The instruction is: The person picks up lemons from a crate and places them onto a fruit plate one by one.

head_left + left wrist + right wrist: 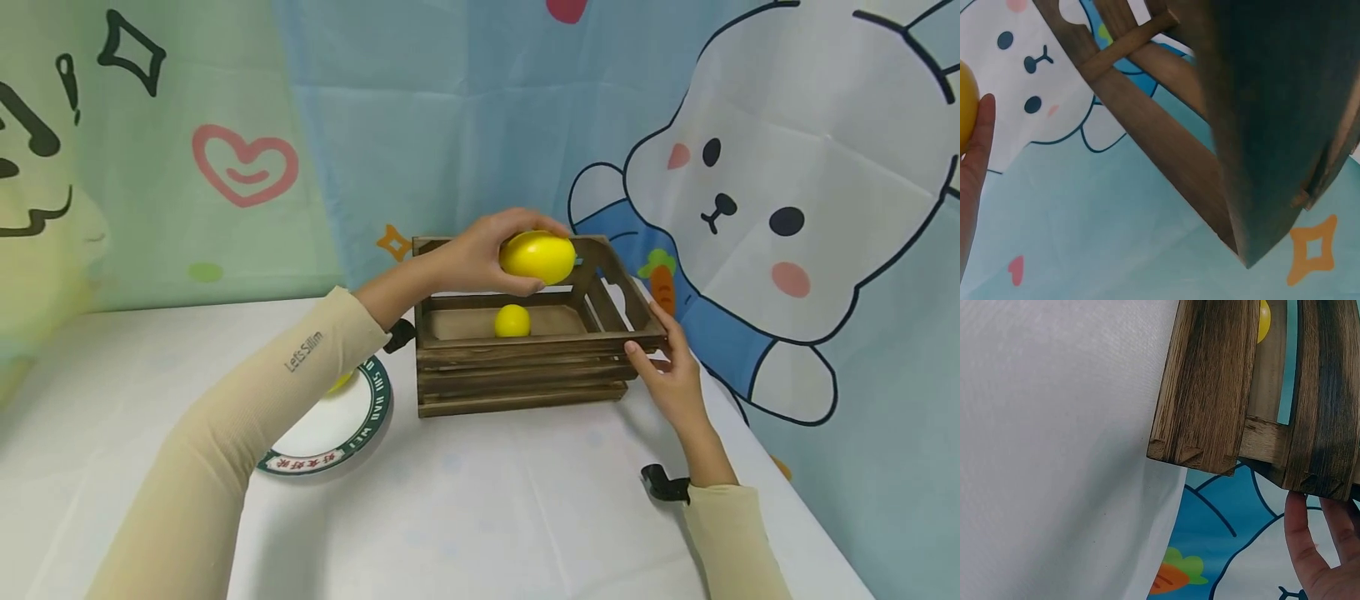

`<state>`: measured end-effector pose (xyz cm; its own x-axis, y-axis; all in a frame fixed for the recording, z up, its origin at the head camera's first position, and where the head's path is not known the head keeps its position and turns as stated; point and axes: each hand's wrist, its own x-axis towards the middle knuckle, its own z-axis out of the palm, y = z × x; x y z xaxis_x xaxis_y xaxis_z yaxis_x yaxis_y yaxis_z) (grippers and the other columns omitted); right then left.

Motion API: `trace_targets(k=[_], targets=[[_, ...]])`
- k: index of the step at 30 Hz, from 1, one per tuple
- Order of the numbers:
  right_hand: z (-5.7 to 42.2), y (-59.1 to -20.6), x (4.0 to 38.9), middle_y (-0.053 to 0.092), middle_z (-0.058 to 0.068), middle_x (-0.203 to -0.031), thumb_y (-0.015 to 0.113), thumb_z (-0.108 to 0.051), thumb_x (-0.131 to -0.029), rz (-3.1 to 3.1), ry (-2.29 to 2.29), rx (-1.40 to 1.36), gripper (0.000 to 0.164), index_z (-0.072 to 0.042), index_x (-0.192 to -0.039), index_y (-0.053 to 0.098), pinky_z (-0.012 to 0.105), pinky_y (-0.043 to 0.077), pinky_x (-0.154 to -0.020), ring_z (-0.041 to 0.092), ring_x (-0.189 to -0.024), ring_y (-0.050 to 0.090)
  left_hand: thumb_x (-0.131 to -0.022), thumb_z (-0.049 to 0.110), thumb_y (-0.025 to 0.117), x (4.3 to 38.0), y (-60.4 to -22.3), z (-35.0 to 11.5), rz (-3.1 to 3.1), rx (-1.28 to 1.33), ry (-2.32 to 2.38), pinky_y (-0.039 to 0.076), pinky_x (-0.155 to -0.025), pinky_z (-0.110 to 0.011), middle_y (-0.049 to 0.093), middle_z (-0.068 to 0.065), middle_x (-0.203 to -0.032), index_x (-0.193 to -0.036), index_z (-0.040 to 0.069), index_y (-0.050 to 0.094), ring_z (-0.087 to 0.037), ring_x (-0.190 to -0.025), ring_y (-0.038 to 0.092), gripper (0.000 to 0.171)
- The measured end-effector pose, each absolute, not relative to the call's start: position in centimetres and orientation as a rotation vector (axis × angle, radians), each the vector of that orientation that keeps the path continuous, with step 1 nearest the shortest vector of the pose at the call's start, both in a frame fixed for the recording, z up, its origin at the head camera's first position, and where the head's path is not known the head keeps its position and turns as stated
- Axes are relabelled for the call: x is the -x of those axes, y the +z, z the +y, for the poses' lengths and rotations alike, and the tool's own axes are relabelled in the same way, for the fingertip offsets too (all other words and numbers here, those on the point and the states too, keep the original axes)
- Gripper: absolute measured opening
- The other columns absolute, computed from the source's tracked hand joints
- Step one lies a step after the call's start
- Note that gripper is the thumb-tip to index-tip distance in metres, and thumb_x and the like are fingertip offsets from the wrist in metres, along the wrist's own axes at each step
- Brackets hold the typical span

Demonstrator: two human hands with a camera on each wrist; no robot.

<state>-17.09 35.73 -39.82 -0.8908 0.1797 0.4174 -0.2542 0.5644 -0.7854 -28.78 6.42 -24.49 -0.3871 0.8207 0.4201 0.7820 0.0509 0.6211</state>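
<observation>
My left hand point(487, 250) grips a yellow lemon point(537, 257) over the open top of a brown slatted wooden crate point(517, 358). At the left edge of the left wrist view, a finger lies along the same lemon point(966, 106). A second, rounder-looking yellow lemon point(512, 321) lies inside the crate, toward its front. My right hand point(675, 379) holds the crate's right end, thumb at the front corner. In the right wrist view its fingers point(1300, 531) reach the end of the crate's slats point(1210, 394).
Left of the crate stands a white plate point(330, 429) with a green lettered rim; a yellow thing point(341, 382) on it is mostly hidden by my left sleeve point(247, 425). A white cloth covers the table point(465, 508). Behind hangs a cartoon-printed curtain point(420, 133).
</observation>
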Motion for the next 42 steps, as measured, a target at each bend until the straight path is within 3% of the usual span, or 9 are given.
trace_targets(k=[3,6,17,42], targets=[[35.8,-40.1,17.1,0.043,0.012,-0.147,0.063,-0.01,-0.094,-2.343,1.265,-0.064,0.067,-0.019,-0.153,0.033,0.011,0.042,-0.078,0.0,-0.115,0.047,-0.081,0.013,0.076,28.7,-24.6,5.9,2.251,-1.725,1.276,0.048,-0.09,-0.03,0.055,-0.008,-0.134,-0.131,0.004,0.056,-0.019,-0.112,0.05,0.055],[35.7,-40.1,17.1,0.043,0.011,-0.147,0.063,-0.012,-0.095,-2.349,1.248,-0.049,0.066,-0.022,-0.153,0.033,0.011,0.041,-0.079,-0.006,-0.113,0.045,-0.081,0.013,0.075,28.6,-24.7,5.4,2.257,-1.748,1.279,0.048,-0.088,-0.03,0.056,-0.009,-0.132,-0.131,0.004,0.056,-0.019,-0.11,0.05,0.054],[35.7,-40.0,17.2,0.043,0.013,-0.147,0.064,-0.007,-0.093,-2.318,1.251,-0.058,0.068,-0.017,-0.153,0.033,0.007,0.041,-0.075,-0.009,-0.108,0.046,-0.081,0.01,0.076,27.7,-25.1,2.8,2.23,-1.822,1.307,0.047,-0.09,-0.033,0.057,-0.01,-0.131,-0.129,0.001,0.057,-0.02,-0.113,0.05,0.052],[34.9,-40.5,17.4,0.043,0.011,-0.148,0.062,-0.005,-0.093,-2.279,1.267,-0.028,0.067,-0.019,-0.152,0.035,0.01,0.04,-0.078,-0.007,-0.111,0.045,-0.078,0.005,0.078,25.2,-27.2,-4.2,2.326,-1.795,1.426,0.052,-0.088,-0.035,0.057,-0.009,-0.13,-0.129,0.002,0.057,-0.018,-0.115,0.051,0.055]])
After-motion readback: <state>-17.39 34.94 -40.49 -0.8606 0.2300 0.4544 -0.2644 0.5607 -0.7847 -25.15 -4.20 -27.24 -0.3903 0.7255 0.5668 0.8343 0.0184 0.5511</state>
